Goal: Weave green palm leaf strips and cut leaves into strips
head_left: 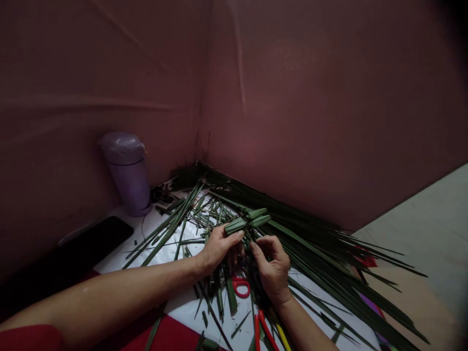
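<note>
A folded green leaf piece [237,225] with several stubby ends is held up over the white surface. Around its left end wrap the fingers of my left hand [220,246], thumb on the near side. My right hand [271,265] is just right of and below it, thumb and index finger pinched close together near its underside; what they hold is too dark and small to name. Below the hands lie a red scissor handle loop [242,287], red-handled pliers [263,326] and a yellow handle [282,336].
Long green leaves [321,243] spread along the wall to the right. Cut strips [171,229] lie behind my left hand. A purple tumbler [129,180] stands at the back left, near a black flat object [98,241]. Pink walls [292,122] meet behind.
</note>
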### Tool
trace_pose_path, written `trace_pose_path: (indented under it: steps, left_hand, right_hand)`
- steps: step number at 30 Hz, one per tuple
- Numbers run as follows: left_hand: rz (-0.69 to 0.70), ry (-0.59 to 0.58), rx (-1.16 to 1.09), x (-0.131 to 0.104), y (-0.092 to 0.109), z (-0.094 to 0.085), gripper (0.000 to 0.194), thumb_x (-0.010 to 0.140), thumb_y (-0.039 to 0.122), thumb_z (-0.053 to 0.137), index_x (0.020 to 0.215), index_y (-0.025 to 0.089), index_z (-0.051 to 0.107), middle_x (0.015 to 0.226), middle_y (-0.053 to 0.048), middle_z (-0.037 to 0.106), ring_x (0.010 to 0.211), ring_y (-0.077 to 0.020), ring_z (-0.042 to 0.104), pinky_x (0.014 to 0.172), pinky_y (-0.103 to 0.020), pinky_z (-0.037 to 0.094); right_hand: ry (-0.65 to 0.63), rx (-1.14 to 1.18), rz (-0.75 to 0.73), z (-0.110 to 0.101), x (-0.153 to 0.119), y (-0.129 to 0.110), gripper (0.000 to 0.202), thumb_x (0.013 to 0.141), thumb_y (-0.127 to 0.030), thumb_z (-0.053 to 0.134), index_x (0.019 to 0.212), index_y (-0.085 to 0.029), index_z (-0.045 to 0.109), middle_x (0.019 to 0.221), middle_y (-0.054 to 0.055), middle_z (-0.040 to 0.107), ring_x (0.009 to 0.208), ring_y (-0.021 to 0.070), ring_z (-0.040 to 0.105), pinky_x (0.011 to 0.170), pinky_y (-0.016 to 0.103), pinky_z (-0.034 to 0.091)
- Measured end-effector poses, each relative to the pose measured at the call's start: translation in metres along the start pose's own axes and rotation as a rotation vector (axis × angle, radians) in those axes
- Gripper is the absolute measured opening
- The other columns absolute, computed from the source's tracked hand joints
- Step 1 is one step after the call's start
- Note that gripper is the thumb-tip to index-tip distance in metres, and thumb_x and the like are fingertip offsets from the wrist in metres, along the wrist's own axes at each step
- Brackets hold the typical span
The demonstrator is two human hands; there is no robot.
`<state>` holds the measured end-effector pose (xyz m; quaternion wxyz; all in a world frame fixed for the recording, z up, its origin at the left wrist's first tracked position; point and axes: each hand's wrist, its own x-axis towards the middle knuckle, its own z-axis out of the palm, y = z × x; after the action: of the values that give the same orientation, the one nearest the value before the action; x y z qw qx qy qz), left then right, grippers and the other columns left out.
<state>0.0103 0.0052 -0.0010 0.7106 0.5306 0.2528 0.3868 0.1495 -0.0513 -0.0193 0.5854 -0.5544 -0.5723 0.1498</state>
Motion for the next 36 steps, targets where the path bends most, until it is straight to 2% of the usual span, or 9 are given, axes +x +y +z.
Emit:
trace_pose_path:
  steps: [6,12,19,29,36]
  left_hand:
    - [0.006,-0.032,-0.036,0.0018,-0.0008,-0.0028,0.034,0.076,0.046,0.056,0.070,0.013,0.050,0.055,-0.002,0.059,0.034,-0.0079,0.047,0.032,-0.018,0.033]
    - [-0.041,-0.074,-0.117,0.0033,-0.0017,-0.0043,0.034,0.075,0.046,0.056,0.072,0.012,0.051,0.056,-0.003,0.060,0.035,-0.0089,0.049,0.032,-0.018,0.032]
    - [-0.058,-0.071,-0.124,0.0041,-0.0041,-0.0055,0.037,0.076,0.046,0.055,0.066,0.011,0.054,0.057,-0.006,0.061,0.036,-0.0088,0.049,0.032,-0.018,0.031]
    - [-0.057,-0.071,-0.075,0.0041,-0.0028,-0.0052,0.037,0.076,0.046,0.055,0.065,0.011,0.055,0.056,-0.005,0.061,0.035,-0.0091,0.048,0.032,-0.020,0.032]
    - [-0.048,-0.049,-0.079,0.0041,-0.0038,-0.0048,0.037,0.076,0.045,0.055,0.063,0.010,0.056,0.056,-0.005,0.060,0.035,-0.0090,0.048,0.032,-0.019,0.032]
  right_hand:
    - [-0.015,0.005,-0.015,-0.0014,-0.0006,-0.0009,0.011,0.078,-0.027,0.059,0.074,-0.020,0.053,0.064,-0.002,0.051,0.057,0.0115,0.049,0.054,0.023,0.041]
    - [-0.032,0.127,0.102,-0.0030,0.0005,0.0031,0.015,0.079,-0.033,0.058,0.084,-0.019,0.054,0.070,0.000,0.057,0.062,0.0133,0.053,0.056,0.024,0.043]
    - [-0.179,0.074,0.111,-0.0061,0.0037,0.0036,0.026,0.081,-0.036,0.052,0.065,-0.017,0.056,0.056,-0.002,0.050,0.050,0.0100,0.043,0.046,0.022,0.034]
    - [-0.202,0.099,0.150,-0.0057,0.0043,0.0042,0.026,0.081,-0.036,0.053,0.064,-0.017,0.054,0.054,-0.003,0.046,0.048,0.0088,0.038,0.044,0.020,0.032]
    - [-0.217,0.104,0.170,-0.0052,0.0042,0.0029,0.025,0.079,-0.037,0.055,0.062,-0.017,0.052,0.055,-0.003,0.047,0.048,0.0089,0.039,0.044,0.020,0.032]
